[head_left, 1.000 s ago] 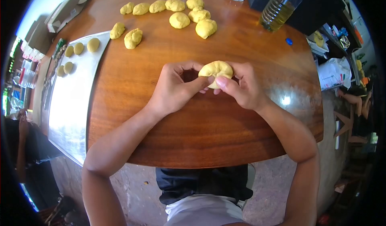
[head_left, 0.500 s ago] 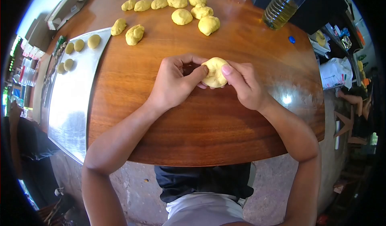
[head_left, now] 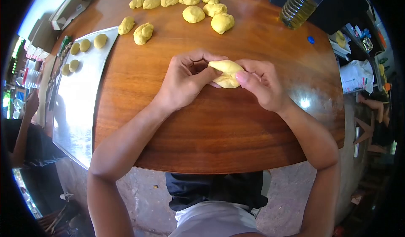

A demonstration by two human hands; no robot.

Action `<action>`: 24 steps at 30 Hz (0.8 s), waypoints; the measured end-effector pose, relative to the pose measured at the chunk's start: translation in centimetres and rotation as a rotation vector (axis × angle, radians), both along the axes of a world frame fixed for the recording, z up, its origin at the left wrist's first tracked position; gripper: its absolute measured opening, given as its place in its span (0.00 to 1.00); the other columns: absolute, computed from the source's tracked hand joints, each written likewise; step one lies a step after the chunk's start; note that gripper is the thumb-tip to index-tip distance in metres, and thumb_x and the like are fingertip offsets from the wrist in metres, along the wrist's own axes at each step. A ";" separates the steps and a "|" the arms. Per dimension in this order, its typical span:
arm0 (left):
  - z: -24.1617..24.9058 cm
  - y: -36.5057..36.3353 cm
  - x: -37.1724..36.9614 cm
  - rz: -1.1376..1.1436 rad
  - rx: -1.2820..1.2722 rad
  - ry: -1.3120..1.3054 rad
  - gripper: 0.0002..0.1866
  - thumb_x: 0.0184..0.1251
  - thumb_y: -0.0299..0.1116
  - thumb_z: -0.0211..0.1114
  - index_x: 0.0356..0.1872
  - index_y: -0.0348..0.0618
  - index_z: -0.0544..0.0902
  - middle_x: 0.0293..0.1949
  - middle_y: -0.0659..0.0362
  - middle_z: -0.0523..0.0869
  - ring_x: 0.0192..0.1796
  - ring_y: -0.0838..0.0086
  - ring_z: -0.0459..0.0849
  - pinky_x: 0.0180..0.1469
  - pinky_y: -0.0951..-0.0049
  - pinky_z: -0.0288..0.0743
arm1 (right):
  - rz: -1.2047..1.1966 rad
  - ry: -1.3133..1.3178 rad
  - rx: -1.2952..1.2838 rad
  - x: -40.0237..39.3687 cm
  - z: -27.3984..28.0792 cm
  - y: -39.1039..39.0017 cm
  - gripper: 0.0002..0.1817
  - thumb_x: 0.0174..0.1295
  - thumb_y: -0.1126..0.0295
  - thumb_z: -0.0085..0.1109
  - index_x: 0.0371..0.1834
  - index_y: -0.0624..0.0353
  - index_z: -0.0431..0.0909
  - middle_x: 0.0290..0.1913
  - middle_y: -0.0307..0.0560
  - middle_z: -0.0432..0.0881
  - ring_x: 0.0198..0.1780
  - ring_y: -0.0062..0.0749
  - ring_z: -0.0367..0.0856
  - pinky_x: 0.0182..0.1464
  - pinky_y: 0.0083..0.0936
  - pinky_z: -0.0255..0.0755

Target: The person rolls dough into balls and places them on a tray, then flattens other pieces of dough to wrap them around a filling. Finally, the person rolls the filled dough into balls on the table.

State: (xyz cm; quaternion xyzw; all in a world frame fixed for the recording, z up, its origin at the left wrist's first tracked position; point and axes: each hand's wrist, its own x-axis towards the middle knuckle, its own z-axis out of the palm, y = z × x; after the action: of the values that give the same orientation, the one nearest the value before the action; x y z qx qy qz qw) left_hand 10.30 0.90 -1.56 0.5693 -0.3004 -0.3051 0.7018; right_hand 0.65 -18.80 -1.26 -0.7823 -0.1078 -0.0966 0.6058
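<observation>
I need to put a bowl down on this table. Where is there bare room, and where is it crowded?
Bare wood lies between the hands pinching the yellow dough piece and the round wooden table's near edge. The silver metal tray's near half is bare too. The far edge is crowded with yellow dough lumps and the oil bottle.

A home-style baking spot is suggested: dough pieces (head_left: 193,13) on wooden table (head_left: 219,123), metal baking tray (head_left: 78,106) at left, oil bottle (head_left: 301,4) upper right.
</observation>
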 end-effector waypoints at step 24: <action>0.1 0.2 0.6 -0.101 -0.023 -0.038 0.14 0.73 0.23 0.62 0.57 0.33 0.78 0.51 0.54 0.85 0.51 0.74 0.85 0.56 0.73 0.79 | 0.072 0.119 -0.141 -0.3 0.6 -0.1 0.16 0.76 0.62 0.58 0.42 0.68 0.83 0.33 0.44 0.87 0.33 0.21 0.84 0.35 0.19 0.76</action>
State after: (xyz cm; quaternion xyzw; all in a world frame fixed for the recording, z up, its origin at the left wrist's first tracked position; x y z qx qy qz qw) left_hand 10.90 1.07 -1.44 0.5510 -0.3457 -0.3257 0.6862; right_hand 0.31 -18.86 -0.67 -0.8230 -0.1062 -0.0202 0.5576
